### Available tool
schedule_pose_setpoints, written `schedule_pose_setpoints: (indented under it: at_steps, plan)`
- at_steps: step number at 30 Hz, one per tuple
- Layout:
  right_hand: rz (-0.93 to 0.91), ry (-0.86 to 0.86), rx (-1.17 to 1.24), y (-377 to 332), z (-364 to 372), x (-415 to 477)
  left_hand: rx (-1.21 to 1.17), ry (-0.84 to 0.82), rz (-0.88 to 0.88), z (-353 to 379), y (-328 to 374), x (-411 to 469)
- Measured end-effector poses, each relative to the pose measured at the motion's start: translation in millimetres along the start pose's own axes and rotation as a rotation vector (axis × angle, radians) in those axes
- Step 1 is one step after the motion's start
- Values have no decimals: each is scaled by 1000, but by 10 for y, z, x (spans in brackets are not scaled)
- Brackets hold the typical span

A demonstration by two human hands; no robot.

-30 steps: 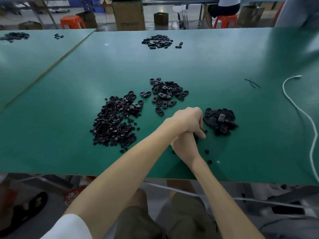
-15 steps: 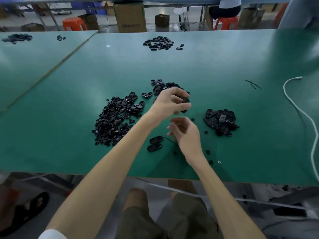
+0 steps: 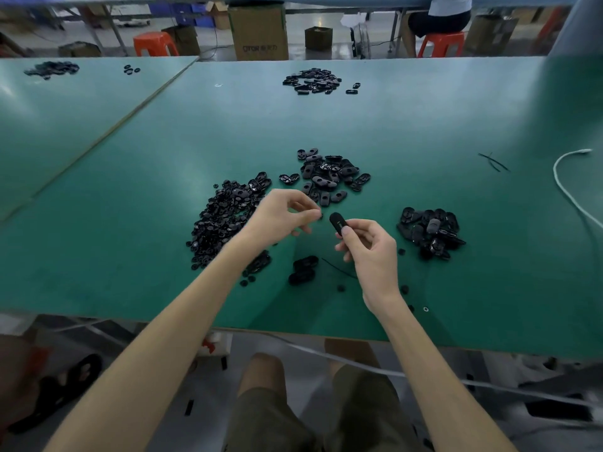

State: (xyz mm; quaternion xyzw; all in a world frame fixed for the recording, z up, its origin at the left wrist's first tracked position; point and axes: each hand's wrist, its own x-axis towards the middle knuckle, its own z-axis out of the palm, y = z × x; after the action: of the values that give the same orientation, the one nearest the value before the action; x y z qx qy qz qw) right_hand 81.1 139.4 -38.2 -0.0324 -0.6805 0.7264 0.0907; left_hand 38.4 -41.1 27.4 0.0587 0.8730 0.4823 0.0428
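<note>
Change: Both hands had parted since half a second before. The left hand (image 3: 284,216) had drawn back toward 6 o'clock from the shell pile (image 3: 329,177), and the right hand (image 3: 372,246) had taken up a black oval shell (image 3: 336,223).
Left hand pose: The forearm entered from 7 o'clock. The fingers were curled, and thumb and forefinger pinched a small black part (image 3: 321,216) at the hand's 3 o'clock side. The part was too small to identify.
Right hand pose: The forearm entered from 5 o'clock. Thumb and curled fingers gripped the shell's lower end, and its free end pointed to 11 o'clock, raised off the table (image 3: 456,125).
Gap: Shell and small part sat just beside each other, not touching.
Surroundings: The small-parts heap (image 3: 225,220) lay at 9 o'clock of the left hand. The shell pile lay at 12 o'clock of both hands. A dark heap (image 3: 430,233) lay at 3 o'clock of the right hand. Two loose pieces (image 3: 303,270) lay at 6 o'clock, between the forearms.
Edges: The near table edge ran under both forearms at 6 o'clock.
Open room: Bare green top lay between the dark heap and the white cable (image 3: 567,190) at 3 o'clock.
</note>
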Motion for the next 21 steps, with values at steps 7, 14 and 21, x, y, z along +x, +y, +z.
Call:
schedule_pose_setpoints:
  at_steps: [7,14,21]
  plan:
    - [3,-19,31,9,-20,10,510,40,-112,-498,-312,28]
    - [2,-35,17,23,-7,15,573,-55,-85,-342,-415,6]
    - [4,-33,9,33,-11,13,585,-43,-108,-335,-415,38]
